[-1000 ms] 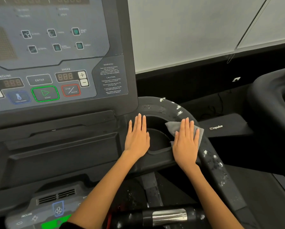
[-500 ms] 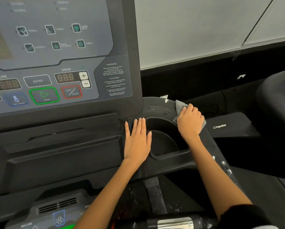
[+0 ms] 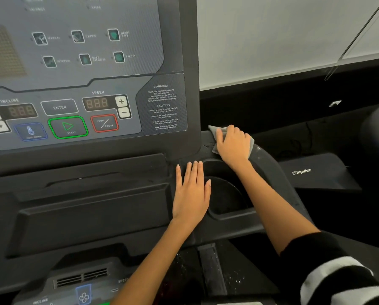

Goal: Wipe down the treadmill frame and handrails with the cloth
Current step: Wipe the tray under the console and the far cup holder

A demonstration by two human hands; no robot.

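The gray cloth (image 3: 215,131) sat on the curved handrail (image 3: 270,166), right beside the console (image 3: 96,84) edge, approx 1 o'clock from the cup holder (image 3: 226,194). Your right hand (image 3: 233,145) gripped it w/ curled fingers. Your left hand (image 3: 190,194) lay flat, fingers together, at the holder's 9 o'clock.

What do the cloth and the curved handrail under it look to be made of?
Cloth: soft grey fabric, likely microfibre; it folds and bunches under the right hand. Handrail: matte black, probably moulded plastic or rubber coating; smooth, dull, with faint wet smears.
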